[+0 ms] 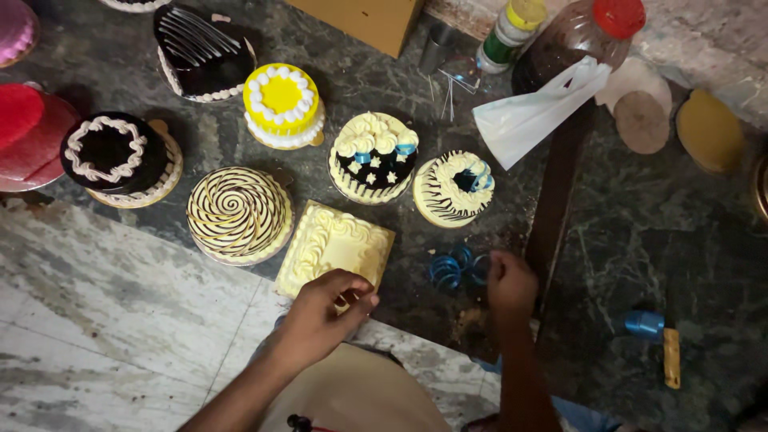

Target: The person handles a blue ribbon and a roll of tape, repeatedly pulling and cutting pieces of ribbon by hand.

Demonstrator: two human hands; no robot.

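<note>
The left hand (324, 308) pinches the near right corner of the square cream cake (336, 246) or its board, fingers bent and closed on that edge. The right hand (510, 282) is curled into a loose fist just beside a small heap of blue curls (458, 270); whether it holds one of them I cannot tell.

The square cake lies near the middle of the dark stone counter (640, 232), piped in cream along its border and otherwise bare on top. Two round cakes farther off, the chocolate and cream cake (373, 157) and the striped cake (453, 189), already carry blue curls, so the square one looks to be the piece not yet dressed. To the left stand finished cakes: a swirl cake (239, 214), a yellow cake (282, 104), a dark cake with a white ring (120, 158) and a heart-shaped chocolate cake (202, 54).

At the far right are a jar with a red lid (580, 40), a white piping bag (532, 112) and round cake boards (640, 120). Near the person the dark stone gives way to a pale marble ledge (104, 320), worn and stained. The light is dim and warm.
</note>
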